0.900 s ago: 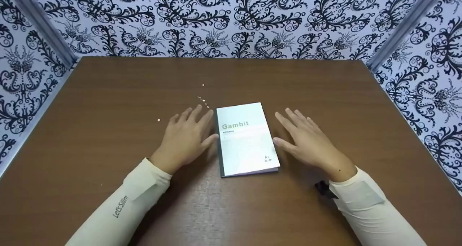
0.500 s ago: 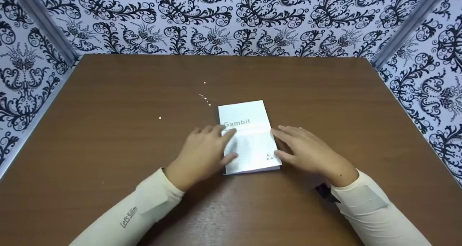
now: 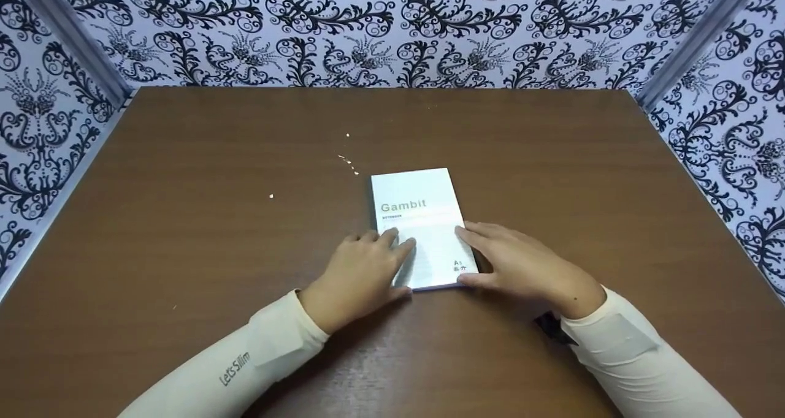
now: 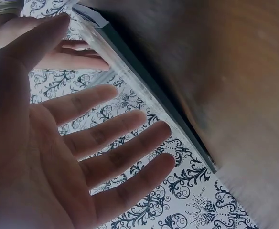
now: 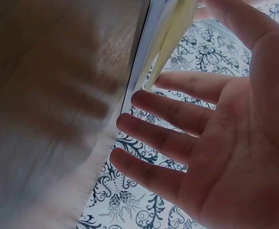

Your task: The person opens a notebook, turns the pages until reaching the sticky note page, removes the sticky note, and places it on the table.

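Observation:
A closed notebook (image 3: 423, 191) with a white cover marked "Gambit" and a dark spine lies flat on the brown table. My left hand (image 3: 366, 275) is at its lower left, fingers spread over the cover's edge and thumb near the bottom corner. Straight fingers (image 4: 125, 148) and the dark spine (image 4: 149, 86) show in the left wrist view. At the lower right edge is my right hand (image 3: 521, 258), its index fingertip and thumb at the cover. In the right wrist view its fingers (image 5: 163, 136) are extended beside the slightly parted pages (image 5: 166, 40).
Small white bits (image 3: 348, 162) lie on the table (image 3: 214, 142) beyond the notebook's upper left, with another white bit (image 3: 271, 196) farther left. Black-and-white patterned walls (image 3: 343, 32) rise behind and at both sides of the table.
My left hand has moved right and nearer me, from beside the spine to over the notebook's lower left. The right hand has come in to its right edge. The notebook has hardly shifted.

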`<state>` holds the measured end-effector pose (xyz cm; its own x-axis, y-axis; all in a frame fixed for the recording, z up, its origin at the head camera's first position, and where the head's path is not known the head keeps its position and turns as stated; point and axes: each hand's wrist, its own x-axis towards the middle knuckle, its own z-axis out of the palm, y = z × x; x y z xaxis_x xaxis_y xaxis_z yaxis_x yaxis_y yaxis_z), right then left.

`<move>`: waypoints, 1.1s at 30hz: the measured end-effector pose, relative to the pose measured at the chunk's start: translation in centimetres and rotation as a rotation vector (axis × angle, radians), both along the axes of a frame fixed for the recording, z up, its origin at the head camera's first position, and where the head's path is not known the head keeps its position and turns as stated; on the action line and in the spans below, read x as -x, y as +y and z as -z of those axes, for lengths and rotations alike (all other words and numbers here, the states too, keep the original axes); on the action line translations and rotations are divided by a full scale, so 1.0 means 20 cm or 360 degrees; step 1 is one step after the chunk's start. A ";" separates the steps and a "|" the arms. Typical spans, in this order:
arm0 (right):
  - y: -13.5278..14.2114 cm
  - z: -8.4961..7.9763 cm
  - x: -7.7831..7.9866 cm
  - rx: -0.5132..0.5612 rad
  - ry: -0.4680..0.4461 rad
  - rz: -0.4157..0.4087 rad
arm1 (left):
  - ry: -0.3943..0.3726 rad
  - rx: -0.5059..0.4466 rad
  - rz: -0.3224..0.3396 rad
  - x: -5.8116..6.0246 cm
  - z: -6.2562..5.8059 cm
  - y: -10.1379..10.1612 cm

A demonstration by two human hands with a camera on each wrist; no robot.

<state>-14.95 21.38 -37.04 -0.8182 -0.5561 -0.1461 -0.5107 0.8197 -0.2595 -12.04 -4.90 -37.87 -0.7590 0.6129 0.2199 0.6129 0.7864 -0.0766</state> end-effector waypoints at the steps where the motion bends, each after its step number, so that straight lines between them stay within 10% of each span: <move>1: 0.00 0.00 0.00 0.0006 0.0004 -0.0007 | 0.0011 0.0001 0.0008 0.00 0.00 0.00; 11: 0.00 -0.01 -0.01 0.0011 0.0038 -0.0003 | 0.0009 0.0148 0.0005 -0.01 -0.01 -0.01; 33: 0.06 -0.02 0.04 0.0022 -0.0079 0.0061 | -0.0016 -0.0024 0.0089 -0.01 0.00 -0.03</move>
